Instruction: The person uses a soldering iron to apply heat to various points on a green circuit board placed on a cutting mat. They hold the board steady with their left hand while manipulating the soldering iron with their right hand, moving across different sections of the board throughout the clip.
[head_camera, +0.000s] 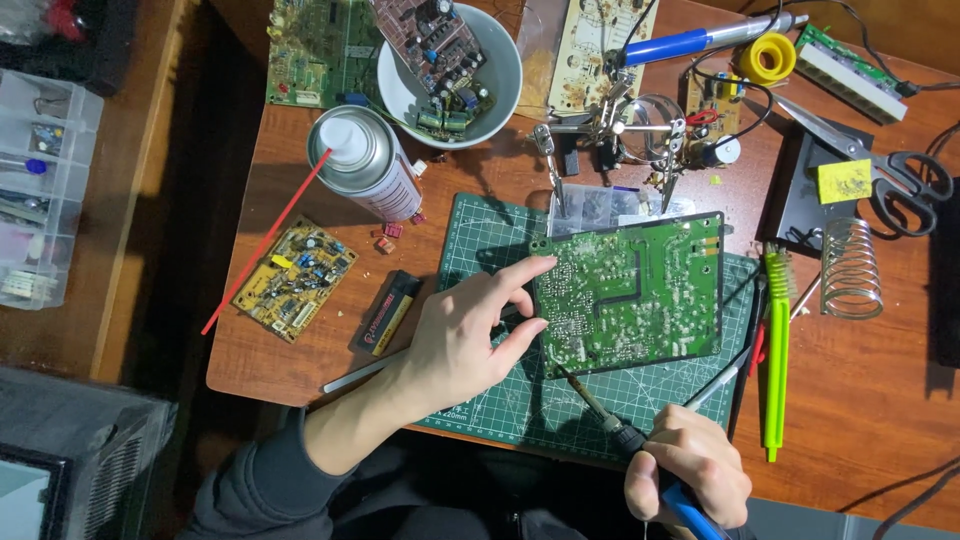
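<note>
From the head view, the left hand (462, 335) pinches the left edge of the green circuit board (630, 295) lying solder-side up on the green cutting mat (480, 240), while the right hand (690, 475) is closed around a blue-handled soldering iron (610, 420), its tip touching the board's lower edge. Soldering appears underway, with no sign of how many joints remain. Nearby stand a silver spray can (365, 160) with a red straw and a black-and-yellow lighter (390, 312).

I see the circuit board (630, 295) lying on the cutting mat (480, 240); the spray can (365, 165) stands far left, the scissors (880, 165) far right on the surface (860, 400).
</note>
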